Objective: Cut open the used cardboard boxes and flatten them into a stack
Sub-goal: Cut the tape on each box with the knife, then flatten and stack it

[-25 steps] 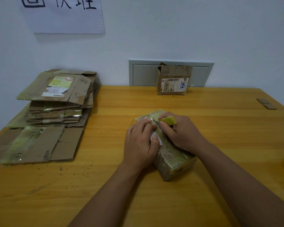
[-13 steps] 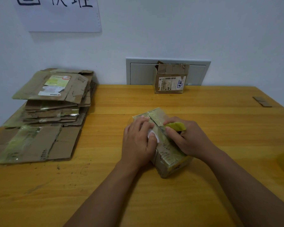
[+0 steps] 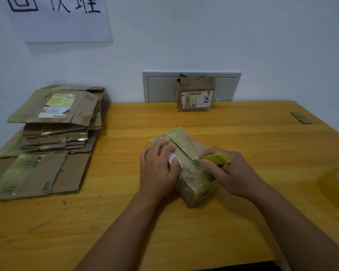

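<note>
A small taped cardboard box (image 3: 186, 147) lies at the middle of the wooden table (image 3: 243, 137). My left hand (image 3: 159, 169) presses down on its left side, fingers spread over the top. My right hand (image 3: 229, 173) grips a yellow-handled cutter (image 3: 216, 159), its blade on the tape seam near the box's near end. A dark slit runs along the seam behind the blade. A stack of flattened boxes (image 3: 57, 122) sits at the far left.
Another small box (image 3: 196, 93) with a shipping label stands at the table's back edge against the wall panel. A roll of clear tape (image 3: 337, 186) lies at the right edge. Two cardboard scraps (image 3: 300, 117) lie at the far right.
My right hand has drawn the cutter along the seam toward me, from the box's far end to near its front. My left hand has stayed on the box.
</note>
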The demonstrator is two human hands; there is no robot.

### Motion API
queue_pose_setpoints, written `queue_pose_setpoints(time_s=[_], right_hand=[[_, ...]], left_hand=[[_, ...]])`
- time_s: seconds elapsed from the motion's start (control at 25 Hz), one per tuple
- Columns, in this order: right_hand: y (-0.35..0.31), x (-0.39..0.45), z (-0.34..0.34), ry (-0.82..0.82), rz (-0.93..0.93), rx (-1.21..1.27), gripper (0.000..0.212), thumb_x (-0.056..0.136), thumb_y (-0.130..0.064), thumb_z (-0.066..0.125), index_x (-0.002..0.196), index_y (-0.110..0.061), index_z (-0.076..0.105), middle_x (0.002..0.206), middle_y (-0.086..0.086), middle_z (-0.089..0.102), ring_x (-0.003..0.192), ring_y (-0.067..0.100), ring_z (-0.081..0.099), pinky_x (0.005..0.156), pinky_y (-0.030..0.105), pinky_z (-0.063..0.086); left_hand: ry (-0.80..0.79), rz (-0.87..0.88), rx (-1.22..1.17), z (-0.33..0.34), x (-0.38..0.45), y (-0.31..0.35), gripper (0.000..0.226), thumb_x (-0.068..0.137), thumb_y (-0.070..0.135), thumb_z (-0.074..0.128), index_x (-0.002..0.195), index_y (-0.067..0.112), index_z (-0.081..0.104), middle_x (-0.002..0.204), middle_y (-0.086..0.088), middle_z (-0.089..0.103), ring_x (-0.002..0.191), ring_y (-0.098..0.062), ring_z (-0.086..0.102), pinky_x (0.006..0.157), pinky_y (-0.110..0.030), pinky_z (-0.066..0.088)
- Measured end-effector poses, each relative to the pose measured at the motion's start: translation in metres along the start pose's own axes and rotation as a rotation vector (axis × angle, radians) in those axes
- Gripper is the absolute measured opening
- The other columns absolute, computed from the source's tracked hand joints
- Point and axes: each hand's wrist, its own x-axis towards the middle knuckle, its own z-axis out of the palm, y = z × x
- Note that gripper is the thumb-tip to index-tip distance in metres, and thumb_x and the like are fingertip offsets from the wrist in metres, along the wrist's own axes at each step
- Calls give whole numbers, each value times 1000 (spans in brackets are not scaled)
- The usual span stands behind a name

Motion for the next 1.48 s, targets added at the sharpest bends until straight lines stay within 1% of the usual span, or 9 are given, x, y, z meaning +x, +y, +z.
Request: queue_pose_setpoints(time_s=[0.24,0.4,0.48,0.64,0.88,1.04,1.16,1.36,1.48], right_hand=[[1,3,4,22,8,4,13,91,-33,52,89,-30,65,77,-9,66,67,8,59,57,31,45],[-1,0,0,-2,1,-34,16,91,-34,51,91,-28,65,72,-3,65,63,12,57,56,36,44],[-2,-6,-6,-15,1,-39,14,90,-35,51,89,-29,64,67,-3,63,60,12,55,53,32,41],[-3,-13,-12,-74,0,-60,10,93,-27,55,88,-27,64,59,-13,56,54,6,49,48,20,30],[-4,-31,-17,-11,-20,-52,13,92,-33,51,96,-33,64,64,-24,57,54,6,49,51,26,34],[-3,-47,-15,48,-37,-75,19,92,-31,53,103,-23,68,79,-17,66,70,6,60,60,29,45],[-1,-60,-13,83,-70,-92,22,92,-29,56,109,-23,68,94,-14,68,84,2,63,68,22,48],[1,-70,-10,134,-136,-133,26,91,-23,59,114,-14,69,102,-4,71,94,8,66,76,28,52],[4,-81,-17,160,-141,-73,22,93,-31,58,110,-25,69,99,-17,69,91,-1,64,75,14,47]], left_hand=[[-141,308,36,-3,-11,5,47,95,49,35,120,19,60,133,1,54,132,-15,43,112,-45,25],[-138,268,49,-3,-12,9,46,92,48,36,113,18,64,130,3,57,126,-14,49,112,-43,26],[-132,267,52,-2,-12,10,45,92,47,37,112,18,65,129,3,58,125,-15,50,111,-41,26],[-123,263,45,0,-12,9,45,92,46,37,113,18,66,129,3,59,125,-15,50,111,-40,26],[-103,265,35,2,-11,9,45,92,45,37,113,19,66,128,3,59,124,-15,50,110,-41,27],[-102,262,35,0,-12,10,45,92,44,36,113,18,67,128,2,59,124,-14,50,111,-40,26],[-104,257,39,1,-12,11,45,91,44,36,113,18,66,129,2,59,124,-14,50,111,-40,26],[-96,261,39,1,-13,11,44,91,42,37,112,17,67,127,2,59,122,-14,50,110,-42,28],[-101,251,40,1,-13,12,45,91,42,36,112,17,67,127,2,59,122,-14,50,109,-42,28]])
